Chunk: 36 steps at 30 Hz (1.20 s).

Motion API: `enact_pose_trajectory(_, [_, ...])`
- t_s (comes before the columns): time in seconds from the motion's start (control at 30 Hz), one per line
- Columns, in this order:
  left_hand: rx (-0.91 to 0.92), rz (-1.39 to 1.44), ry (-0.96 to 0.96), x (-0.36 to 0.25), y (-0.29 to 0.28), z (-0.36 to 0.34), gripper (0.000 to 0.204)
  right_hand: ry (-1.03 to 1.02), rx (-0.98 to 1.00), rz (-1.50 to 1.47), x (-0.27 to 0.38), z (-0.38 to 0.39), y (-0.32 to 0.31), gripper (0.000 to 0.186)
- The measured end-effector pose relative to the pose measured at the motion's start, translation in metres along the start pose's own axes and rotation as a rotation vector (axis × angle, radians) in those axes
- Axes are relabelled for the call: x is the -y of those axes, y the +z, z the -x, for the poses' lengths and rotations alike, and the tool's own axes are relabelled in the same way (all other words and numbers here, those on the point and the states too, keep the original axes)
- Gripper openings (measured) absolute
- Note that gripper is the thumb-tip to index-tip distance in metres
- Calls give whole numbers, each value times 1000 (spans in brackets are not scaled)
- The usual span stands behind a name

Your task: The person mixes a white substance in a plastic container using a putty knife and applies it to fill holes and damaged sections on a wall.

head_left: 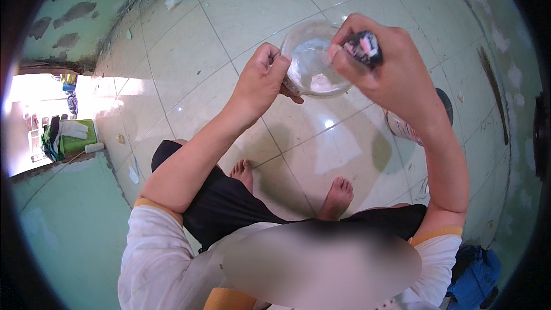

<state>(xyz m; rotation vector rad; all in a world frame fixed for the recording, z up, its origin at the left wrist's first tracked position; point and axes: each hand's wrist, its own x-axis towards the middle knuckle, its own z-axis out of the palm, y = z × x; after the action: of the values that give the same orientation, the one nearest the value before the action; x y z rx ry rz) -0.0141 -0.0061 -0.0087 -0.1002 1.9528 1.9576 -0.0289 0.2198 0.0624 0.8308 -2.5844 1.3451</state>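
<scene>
My left hand (261, 80) grips the left rim of a clear round bowl (295, 37), thumb over the edge and fingers beneath. The bowl is held above the tiled floor, its inside turned up. Closed around a dark, thick object with a pink and white end (366, 47), my right hand (396, 66) is over the bowl's right side. The kind of that object cannot be made out, and its lower part is hidden by the fingers. A whitish patch shows inside the bowl; whether it is contents or a reflection I cannot tell.
Behind my right forearm a container (400, 125) stands on the floor, partly hidden. A thin brown stick-like thing (495, 95) lies along the right wall. Blue cloth (475, 272) is at lower right. A green stool-like thing (80, 140) bears cloth near the left doorway.
</scene>
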Motion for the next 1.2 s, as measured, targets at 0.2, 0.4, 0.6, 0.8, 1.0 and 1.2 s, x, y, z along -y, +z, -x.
enact_pose_trajectory(0.2, [8, 5, -2, -1, -3, -1, 24, 19, -34, -48, 14, -3, -19, 17])
enact_pose_trajectory(0.4, [4, -3, -6, 4, -1, -2, 24, 39, 26, -36, 0, -1, -2, 16])
enact_pose_trajectory(0.6, [-10, 16, -17, 1, -2, -2, 23, 139, -17, 13, 3, -5, -25, 17])
enact_pose_trajectory(0.8, [16, 14, -8, 4, 0, -3, 23, -16, 37, -65, -3, -2, 5, 17])
enact_pose_trajectory(1.0, [22, 42, 5, 10, -3, -3, 28, 182, 37, -40, -4, -6, -11, 19])
enact_pose_trajectory(1.2, [67, 13, 24, 10, 0, -2, 24, 233, -167, -108, 0, -3, 8, 21])
